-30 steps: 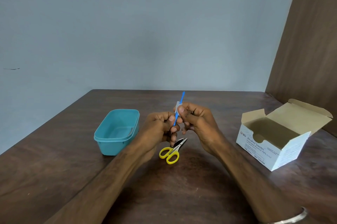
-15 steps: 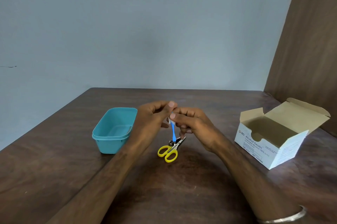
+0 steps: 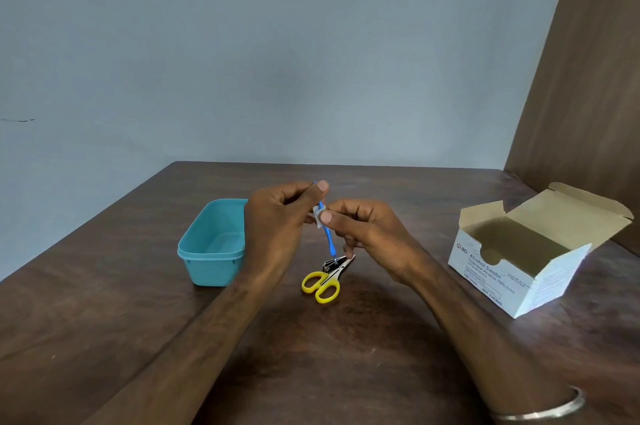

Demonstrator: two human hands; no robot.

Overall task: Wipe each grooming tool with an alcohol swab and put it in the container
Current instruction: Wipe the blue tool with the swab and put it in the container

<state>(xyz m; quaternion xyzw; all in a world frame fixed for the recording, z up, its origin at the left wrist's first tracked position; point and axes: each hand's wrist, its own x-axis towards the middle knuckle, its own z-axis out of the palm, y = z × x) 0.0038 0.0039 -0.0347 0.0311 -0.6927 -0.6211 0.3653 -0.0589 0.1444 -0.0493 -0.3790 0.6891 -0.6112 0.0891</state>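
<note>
Blue tool (image 3: pixel 327 237) now hangs tip-down above the scissors (image 3: pixel 323 281) — flipped from upright — left hand (image 3: pixel 277 227) fingers pinching its top, right hand (image 3: pixel 363 234) fingers pinching the swab (image 3: pixel 318 216) around it; wiping continues, teal container (image 3: pixel 213 244) left of scissors.

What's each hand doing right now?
Left hand: pinching the top of the blue tool.
Right hand: pinching the swab around it.

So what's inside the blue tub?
The teal tub looks bare inside where its floor shows; no tools there yet. The left hand covers its right edge, and the near wall hides the front strip of floor.
</note>
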